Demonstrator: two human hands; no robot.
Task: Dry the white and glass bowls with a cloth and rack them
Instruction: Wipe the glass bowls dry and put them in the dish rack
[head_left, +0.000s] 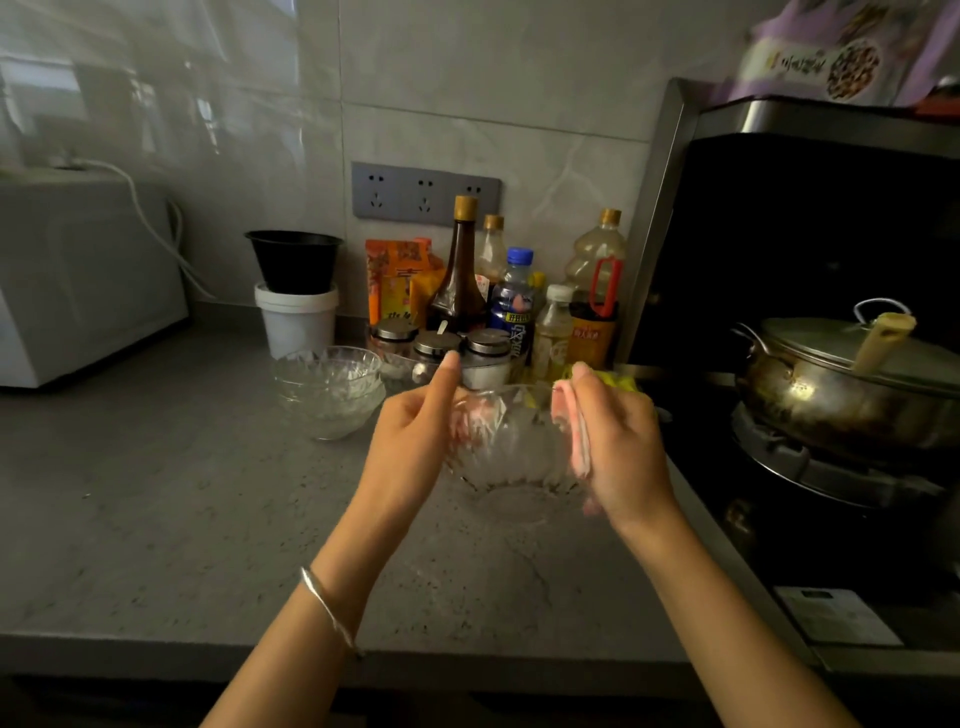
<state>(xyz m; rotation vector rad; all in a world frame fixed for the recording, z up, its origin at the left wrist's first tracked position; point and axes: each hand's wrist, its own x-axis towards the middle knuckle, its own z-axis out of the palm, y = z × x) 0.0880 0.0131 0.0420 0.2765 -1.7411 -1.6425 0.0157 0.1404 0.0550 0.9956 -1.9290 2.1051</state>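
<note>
A cut-glass bowl (511, 457) is held above the grey counter (182, 493) between both hands. My left hand (415, 441) grips its left rim, thumb raised. My right hand (621, 447) presses a pink and yellow cloth (569, 421) against the bowl's right rim. A stack of glass bowls (330, 387) sits on the counter to the left of the held bowl. No white bowl or rack is in view.
Sauce bottles (462, 270), spice jars (434, 345) and packets stand behind the bowl. A black bowl rests on a white tub (297, 317). A microwave (78, 280) is at the left. A lidded pot (852, 379) sits on the stove at the right.
</note>
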